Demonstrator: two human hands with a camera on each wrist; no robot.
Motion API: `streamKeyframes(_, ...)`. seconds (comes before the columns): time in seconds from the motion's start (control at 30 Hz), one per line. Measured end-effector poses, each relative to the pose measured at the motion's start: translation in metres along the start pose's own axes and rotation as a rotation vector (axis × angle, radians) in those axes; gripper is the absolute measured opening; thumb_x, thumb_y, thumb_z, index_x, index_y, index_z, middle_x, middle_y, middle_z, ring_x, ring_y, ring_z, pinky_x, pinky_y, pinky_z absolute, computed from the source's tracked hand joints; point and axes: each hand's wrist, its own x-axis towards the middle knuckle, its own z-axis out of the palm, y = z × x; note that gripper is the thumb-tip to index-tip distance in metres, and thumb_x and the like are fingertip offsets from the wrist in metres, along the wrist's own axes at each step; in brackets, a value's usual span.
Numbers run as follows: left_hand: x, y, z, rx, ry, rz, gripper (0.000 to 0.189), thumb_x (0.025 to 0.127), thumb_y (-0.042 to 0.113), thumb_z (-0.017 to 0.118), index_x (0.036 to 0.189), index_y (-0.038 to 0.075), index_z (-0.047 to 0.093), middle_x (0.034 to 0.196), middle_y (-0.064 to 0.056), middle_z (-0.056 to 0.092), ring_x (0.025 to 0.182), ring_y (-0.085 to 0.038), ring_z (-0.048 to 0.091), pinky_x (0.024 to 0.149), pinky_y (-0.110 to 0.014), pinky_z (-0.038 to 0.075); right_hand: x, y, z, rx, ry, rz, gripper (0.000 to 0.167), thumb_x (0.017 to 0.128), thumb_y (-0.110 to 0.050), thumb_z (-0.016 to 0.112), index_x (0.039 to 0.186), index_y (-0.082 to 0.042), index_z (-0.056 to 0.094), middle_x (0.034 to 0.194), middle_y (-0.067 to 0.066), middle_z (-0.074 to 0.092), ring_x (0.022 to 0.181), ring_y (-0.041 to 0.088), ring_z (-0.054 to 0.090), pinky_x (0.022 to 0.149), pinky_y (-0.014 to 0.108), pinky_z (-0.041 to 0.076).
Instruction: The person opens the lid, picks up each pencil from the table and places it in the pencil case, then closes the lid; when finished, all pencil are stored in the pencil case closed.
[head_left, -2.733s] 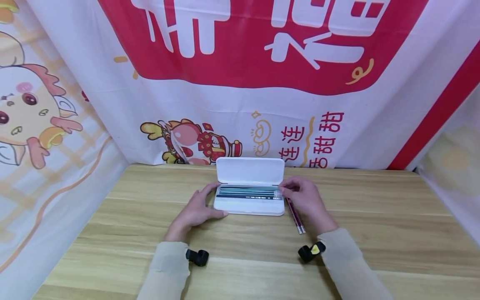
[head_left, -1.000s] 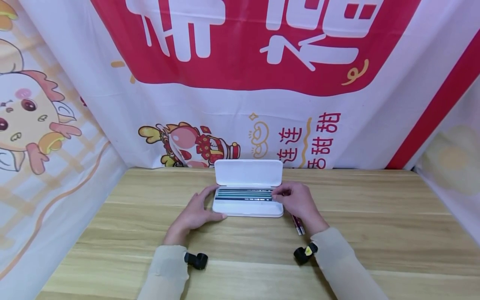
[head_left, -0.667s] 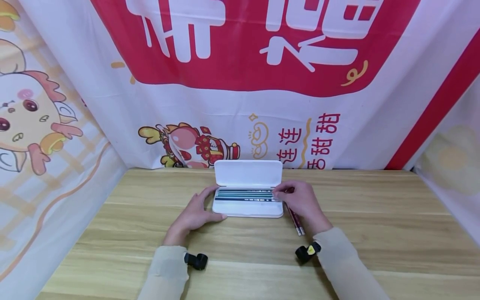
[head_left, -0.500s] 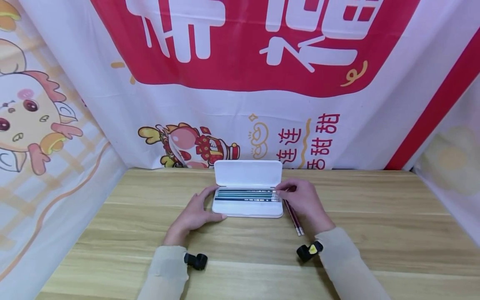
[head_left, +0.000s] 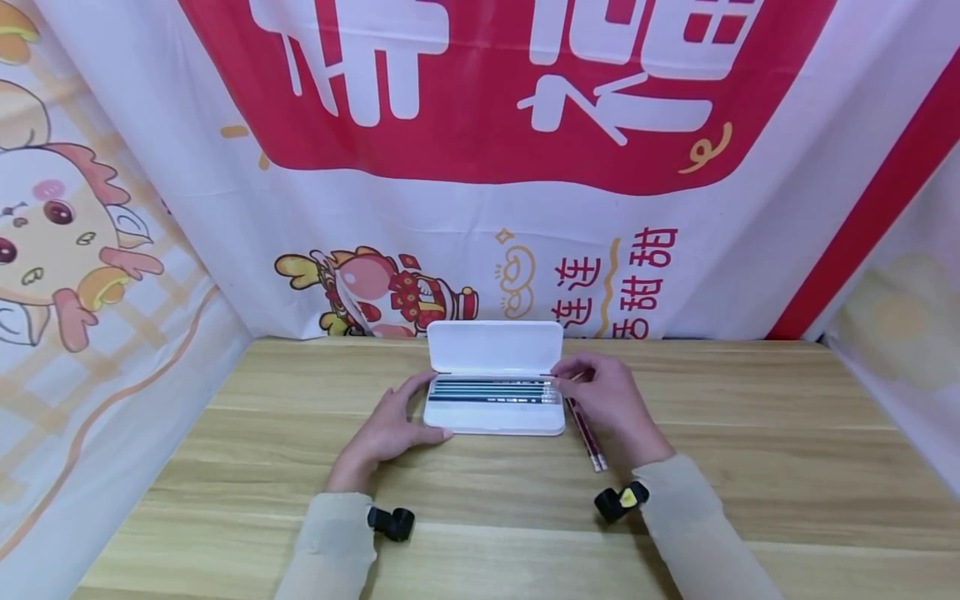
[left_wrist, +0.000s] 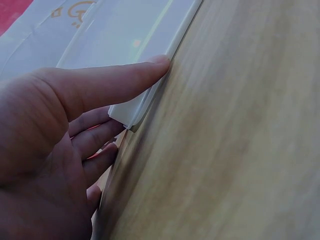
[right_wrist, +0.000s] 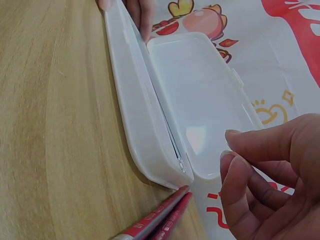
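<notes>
A white pencil case (head_left: pixel 495 423) lies with its lid (head_left: pixel 495 347) raised. Several dark and teal pencils (head_left: pixel 487 390) lie lengthwise inside, eraser ends to the right. My left hand (head_left: pixel 386 425) grips the left end, thumb on the front edge and fingers behind. My right hand (head_left: pixel 607 396) hovers by the right end. In the right wrist view, its thumb and index tips are close with a small gap and nothing visible between them; the other fingers (right_wrist: pixel 265 192) curl loosely. Two dark red pencils (head_left: pixel 587 437) rest on the table beside the case's right end, below my right hand.
The wooden table (head_left: pixel 480 550) runs up to a printed cloth (head_left: pixel 352 200) hanging close behind the case's lid. More patterned cloth (head_left: pixel 97 250) covers the left side. Black wrist cameras (head_left: pixel 392 523) sit on both sleeves.
My right hand, over the pencils' eraser ends a second ago, has drawn back to the right and uncovered those ends. My left hand stays on the case.
</notes>
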Motion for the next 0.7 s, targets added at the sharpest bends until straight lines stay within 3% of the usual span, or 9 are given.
streamKeyframes(0.37, -0.001, 0.000, -0.001, 0.007, -0.002, -0.005, 0.094, 0.085, 0.031, 0.092, 0.164, 0.037, 0.042, 0.180, -0.016, 0.023, 0.166, -0.054, -0.003, 0.127, -0.081, 0.008, -0.023, 0.015, -0.008, 0.016, -0.033, 0.082, 0.025, 0.099, -0.022, 0.078, 0.120, -0.008, 0.073, 0.111, 0.012, 0.074, 0.085, 0.021, 0.068, 0.070, 0.033, 0.064)
streamKeyframes(0.7, 0.000, 0.000, -0.001, 0.004, -0.001, 0.002, 0.093, 0.085, 0.031, 0.092, 0.163, 0.036, 0.043, 0.180, -0.015, 0.024, 0.166, -0.053, -0.002, 0.128, -0.079, 0.007, -0.048, 0.036, -0.019, 0.006, -0.097, 0.123, 0.031, 0.095, -0.022, 0.083, 0.118, -0.006, 0.069, 0.103, 0.011, 0.074, 0.077, 0.021, 0.066, 0.062, 0.032, 0.061)
